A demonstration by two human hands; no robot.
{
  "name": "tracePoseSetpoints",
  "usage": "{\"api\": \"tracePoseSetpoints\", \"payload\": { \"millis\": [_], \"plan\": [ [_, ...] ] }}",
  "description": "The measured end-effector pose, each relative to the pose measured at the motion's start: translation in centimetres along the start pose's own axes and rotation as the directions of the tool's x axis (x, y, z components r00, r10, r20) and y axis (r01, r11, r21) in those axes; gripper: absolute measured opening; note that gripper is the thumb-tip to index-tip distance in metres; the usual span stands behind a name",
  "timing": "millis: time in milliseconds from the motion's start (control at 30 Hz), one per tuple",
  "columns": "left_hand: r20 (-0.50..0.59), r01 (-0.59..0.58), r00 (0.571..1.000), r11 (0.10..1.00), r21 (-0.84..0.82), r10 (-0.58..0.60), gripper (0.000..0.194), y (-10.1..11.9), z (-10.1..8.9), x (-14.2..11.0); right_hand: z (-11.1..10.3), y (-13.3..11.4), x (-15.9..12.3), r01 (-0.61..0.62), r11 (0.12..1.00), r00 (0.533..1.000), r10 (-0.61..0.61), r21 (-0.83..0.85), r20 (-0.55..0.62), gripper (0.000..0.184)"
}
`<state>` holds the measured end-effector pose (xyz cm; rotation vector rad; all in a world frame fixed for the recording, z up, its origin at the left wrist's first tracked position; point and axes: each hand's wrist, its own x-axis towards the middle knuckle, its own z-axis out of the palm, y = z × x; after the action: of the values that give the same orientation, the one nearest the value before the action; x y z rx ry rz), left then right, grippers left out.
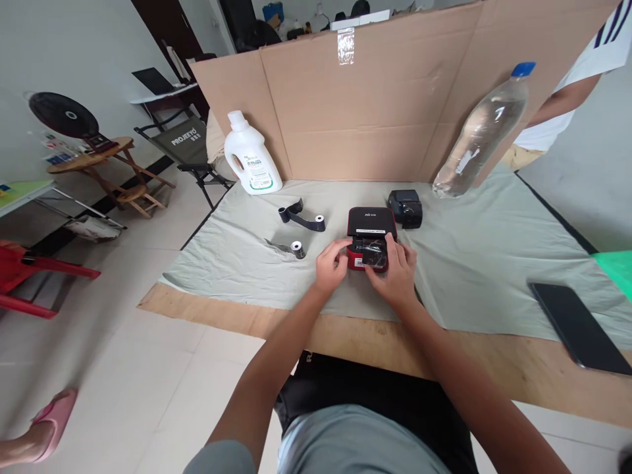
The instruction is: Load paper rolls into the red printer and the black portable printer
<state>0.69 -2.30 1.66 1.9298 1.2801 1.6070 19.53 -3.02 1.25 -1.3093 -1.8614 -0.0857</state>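
A small red and black device (370, 218), box-shaped with its black lid raised, sits on the cloth in front of me. My left hand (332, 265) grips its left edge with thumb and fingers. At its front, my right hand (396, 268) closes thumb and fingers round a shiny black piece (374, 253), perhaps film-wrapped, over the open lower part. Behind the device to the right is a black block-like device (405, 208). To the left lie a black ribbon between two spools (302, 216) and a partly unrolled black roll (297, 249).
A white detergent bottle (253, 158) and a tilted clear bottle with a blue cap (486, 131) stand by a cardboard panel (355, 118). A black tablet-like slab (582, 328) lies at the right front edge. Another person's arm (563, 100) shows behind the panel.
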Motion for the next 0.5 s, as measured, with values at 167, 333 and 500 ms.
{"api": "tracePoseSetpoints", "payload": {
  "millis": [167, 333, 500],
  "plan": [
    [0.013, 0.028, 1.0, 0.999, 0.02, -0.028, 0.039, -0.1, 0.0, 0.0, 0.0, -0.1, 0.0, -0.014, 1.0, 1.0, 0.014, -0.004, 0.017, 0.085],
    [0.009, -0.003, 1.0, 1.0, 0.008, 0.003, 0.04, -0.1, -0.2, 0.2, -0.2, -0.5, 0.1, 0.004, 1.0, 1.0, -0.004, 0.01, -0.002, 0.085],
    [0.016, -0.003, 1.0, 1.0, 0.031, 0.003, 0.039, 0.0, -0.3, 0.2, -1.9, 0.3, 0.9, 0.052, 0.993, 0.997, -0.046, 0.11, -0.055, 0.07]
  ]
}}
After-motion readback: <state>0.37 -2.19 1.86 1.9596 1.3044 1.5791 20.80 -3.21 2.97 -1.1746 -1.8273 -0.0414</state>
